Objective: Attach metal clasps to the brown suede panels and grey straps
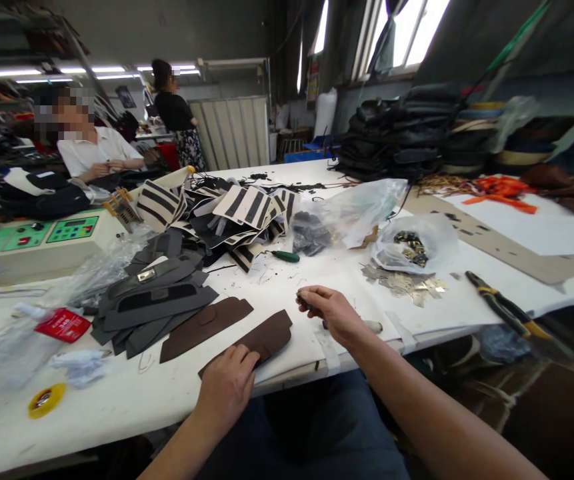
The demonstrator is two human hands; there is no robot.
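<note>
At the front edge of the table, my left hand [231, 385] has its fingers bent together over the near end of a brown leather piece [274, 339] and grips it; the thumb is hidden. A second brown leather piece [205, 327] of similar shape lies flat just to the left. My right hand [331, 312] is raised over the table, right of the leather. Between its thumb and fingers is a small dark metal fitting [303, 301], closed in a pinch. Behind the wrist, a pale handle [373, 327] partly shows.
Grey cut pieces [154, 300] and striped pieces [241, 207] are heaped at left and centre. A plastic bag [439, 237] of metal fittings stands behind thin metal plates [411, 283]. Pliers [501, 303] lie right, yellow tape [47, 400] left. A co-worker [99, 150] sits across.
</note>
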